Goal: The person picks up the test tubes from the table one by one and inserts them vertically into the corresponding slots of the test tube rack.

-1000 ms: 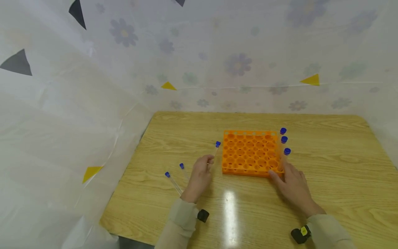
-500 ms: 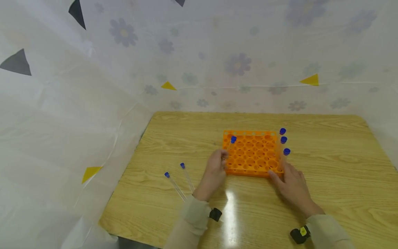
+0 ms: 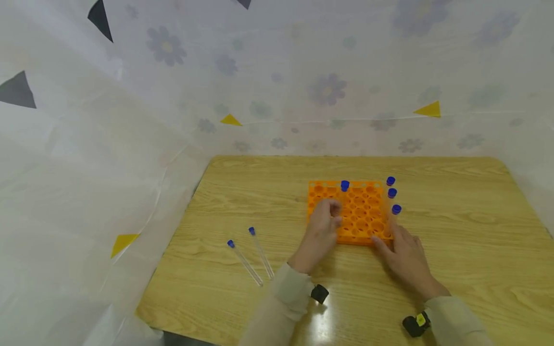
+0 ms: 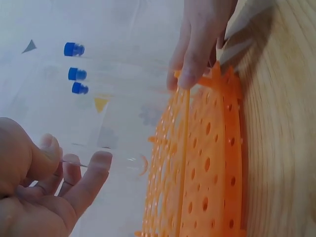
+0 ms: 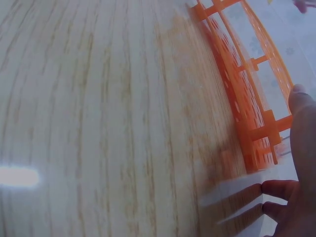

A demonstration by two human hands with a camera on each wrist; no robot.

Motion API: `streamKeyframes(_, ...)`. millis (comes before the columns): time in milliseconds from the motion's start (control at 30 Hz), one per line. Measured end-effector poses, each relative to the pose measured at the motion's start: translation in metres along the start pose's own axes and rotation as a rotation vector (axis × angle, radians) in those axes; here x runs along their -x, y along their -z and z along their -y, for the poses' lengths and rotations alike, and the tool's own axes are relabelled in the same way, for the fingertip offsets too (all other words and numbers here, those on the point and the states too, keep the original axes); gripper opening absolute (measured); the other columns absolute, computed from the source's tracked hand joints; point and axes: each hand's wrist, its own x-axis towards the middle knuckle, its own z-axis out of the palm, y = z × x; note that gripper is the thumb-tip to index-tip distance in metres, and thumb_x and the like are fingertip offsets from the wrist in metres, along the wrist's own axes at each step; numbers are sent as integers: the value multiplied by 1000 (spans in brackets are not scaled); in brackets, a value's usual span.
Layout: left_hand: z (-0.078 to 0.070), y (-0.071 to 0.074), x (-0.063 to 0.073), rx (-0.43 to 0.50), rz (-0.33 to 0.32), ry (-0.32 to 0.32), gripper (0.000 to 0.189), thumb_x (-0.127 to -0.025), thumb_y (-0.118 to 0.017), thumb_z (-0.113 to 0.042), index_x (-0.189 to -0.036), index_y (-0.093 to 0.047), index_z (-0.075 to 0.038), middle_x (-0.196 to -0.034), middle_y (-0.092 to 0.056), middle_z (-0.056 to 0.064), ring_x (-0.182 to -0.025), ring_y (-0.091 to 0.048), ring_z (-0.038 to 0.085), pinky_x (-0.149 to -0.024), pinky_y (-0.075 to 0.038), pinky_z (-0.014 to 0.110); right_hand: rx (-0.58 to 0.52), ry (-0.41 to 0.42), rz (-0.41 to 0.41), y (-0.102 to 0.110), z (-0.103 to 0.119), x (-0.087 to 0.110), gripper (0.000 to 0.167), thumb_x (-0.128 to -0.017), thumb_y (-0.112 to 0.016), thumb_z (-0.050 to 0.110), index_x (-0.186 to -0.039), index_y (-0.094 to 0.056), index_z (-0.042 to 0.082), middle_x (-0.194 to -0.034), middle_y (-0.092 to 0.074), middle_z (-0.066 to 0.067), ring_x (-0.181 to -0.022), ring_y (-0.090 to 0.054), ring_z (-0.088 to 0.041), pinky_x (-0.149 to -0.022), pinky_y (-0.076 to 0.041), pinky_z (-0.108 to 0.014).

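My left hand [image 3: 318, 233] pinches a clear test tube [image 4: 126, 162] with a blue cap [image 3: 345, 185]. In the left wrist view the tube's rounded bottom is just above the top of an orange test tube rack [image 3: 359, 211]. From the head, hand and tube overlap the rack's left half. At the rack's front right corner, my right hand [image 3: 407, 259] holds the frame. Its thumb [image 5: 298, 96] lies on the top edge while other fingers reach round the end. Several capped tubes stand along the rack's right end, such as one with a blue cap [image 3: 396, 209].
Two more blue-capped test tubes, a left one [image 3: 246, 264] and a right one [image 3: 262, 254], lie on the wooden table [image 3: 207, 288] left of the rack. A floral white sheet [image 3: 277, 86] hangs behind and at the left.
My left hand has carried the test tube rightward from beside the rack to over it, and the tube has become more upright. The right hand keeps its place at the rack's corner.
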Motion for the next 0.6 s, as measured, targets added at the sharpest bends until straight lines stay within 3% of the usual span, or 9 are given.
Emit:
streamKeyframes(233, -11, -18, -9, -43, -5, -37, 20, -101, -52, -6, -120, -48, -12, -111, -53, 0, -98, -50, 8, -85, -47, 16, -17, 10, 7, 2, 0, 0, 83, -103, -43, 51, -160, 4, 14, -151, -30, -37, -134, -31, -57, -109, -18, -71)
streamKeyframes(600, -18, -33, -16, -30, -5, -27, 19, -103, -49, -14, -122, -48, -12, -115, -53, -1, -103, -52, 7, -90, -47, 16, -32, 18, 19, 2, -2, 0, 83, -103, -44, 51, -160, 7, 19, -152, -29, -37, -136, -29, -57, -109, -14, -72)
